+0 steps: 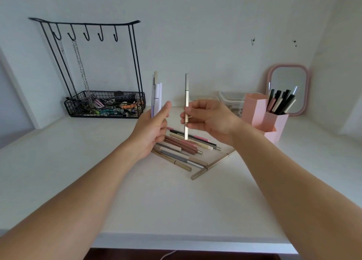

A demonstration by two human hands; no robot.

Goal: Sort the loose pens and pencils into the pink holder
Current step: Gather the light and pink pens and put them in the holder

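My left hand [151,131] grips a small bunch of pale pens [157,95], white and lilac, held upright above the desk. My right hand [208,118] pinches a slim gold pen [186,95] upright, just right of the bunch. Below both hands lies a heap of several loose pens and pencils [186,150], brown, pink, beige and grey. The pink holder [262,114] stands to the right of my right hand, with several dark pens [280,103] standing in its rear compartment.
A black wire rack [105,104] with hooks, chains and a basket of clips stands at the back left. A pink-framed mirror [288,89] leans behind the holder. Clear plastic containers [231,99] sit behind my right hand. The white desk [58,171] ends at a front edge below.
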